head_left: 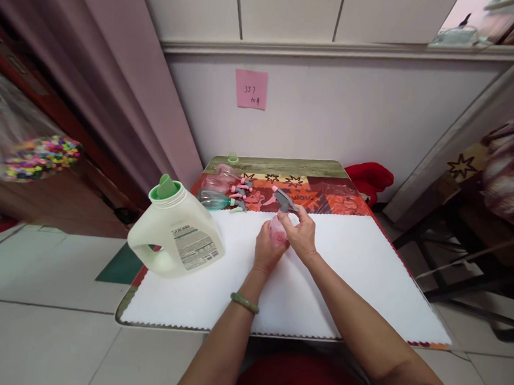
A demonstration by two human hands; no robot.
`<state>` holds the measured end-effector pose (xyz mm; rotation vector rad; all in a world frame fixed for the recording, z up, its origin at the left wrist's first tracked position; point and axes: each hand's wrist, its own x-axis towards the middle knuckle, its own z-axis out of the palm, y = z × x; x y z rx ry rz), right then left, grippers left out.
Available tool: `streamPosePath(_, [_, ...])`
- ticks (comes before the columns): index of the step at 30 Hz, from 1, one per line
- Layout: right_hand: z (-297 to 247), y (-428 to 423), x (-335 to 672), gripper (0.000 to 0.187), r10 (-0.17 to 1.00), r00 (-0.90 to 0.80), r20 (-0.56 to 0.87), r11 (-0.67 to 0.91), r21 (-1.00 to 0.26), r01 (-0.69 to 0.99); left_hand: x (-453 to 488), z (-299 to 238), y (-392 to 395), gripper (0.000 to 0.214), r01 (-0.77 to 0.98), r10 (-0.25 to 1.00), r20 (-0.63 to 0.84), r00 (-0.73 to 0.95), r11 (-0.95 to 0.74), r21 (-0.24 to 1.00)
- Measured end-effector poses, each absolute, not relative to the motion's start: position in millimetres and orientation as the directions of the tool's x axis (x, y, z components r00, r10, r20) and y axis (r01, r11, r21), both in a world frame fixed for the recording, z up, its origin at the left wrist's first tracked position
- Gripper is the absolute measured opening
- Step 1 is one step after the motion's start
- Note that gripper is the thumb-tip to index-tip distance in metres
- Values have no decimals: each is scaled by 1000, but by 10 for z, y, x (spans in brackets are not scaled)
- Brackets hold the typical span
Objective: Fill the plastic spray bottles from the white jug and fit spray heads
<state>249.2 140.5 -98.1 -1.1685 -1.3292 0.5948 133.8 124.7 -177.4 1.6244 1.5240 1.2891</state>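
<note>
My left hand [267, 250] is wrapped round the body of a small pink spray bottle [276, 230] over the white mat [343, 280]. My right hand [300, 233] grips the bottle's neck from the right, just under its grey and pink trigger head [285, 200]. A green bangle [244, 302] sits on my left wrist. To the left stands a large white detergent jug [177, 234] with a green open cap.
Several more spray bottles [224, 193] lie at the table's far left on an orange patterned cloth [327, 197]. A green cap [233, 157] sits at the far edge. A pink note [251, 89] hangs on the wall. Red fabric [370, 177] lies behind the table on the right.
</note>
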Motion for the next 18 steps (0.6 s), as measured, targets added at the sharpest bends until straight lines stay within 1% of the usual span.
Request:
streamPosePath(3, [-969,1426,2492,32,892,200,405,361,-905,225,1341,-1778,1251,73,427,958,262,-117,-190,884])
streamPosePath(5, [-967,1458,2493,36,898,220,380,334,-917,217,1343,-1782,1257,76,433,958,261,-121,-186,882])
streamPosePath(8, [-982,1511,2491,36,909,236,345,303,-932,198,1343,-1788,1266,78,433,959,260,-118,-186,882])
streamPosePath(14, [-1017,1559,2455,31,934,202,295,306,-952,-22,1341,-1789,1267,75,430,957,264,-117,-191,882])
streamPosePath(18, [-928,1582,2469,31,914,271,303,348,-927,-137,1344,-1789,1260,75,432,957,264,-116,-191,881])
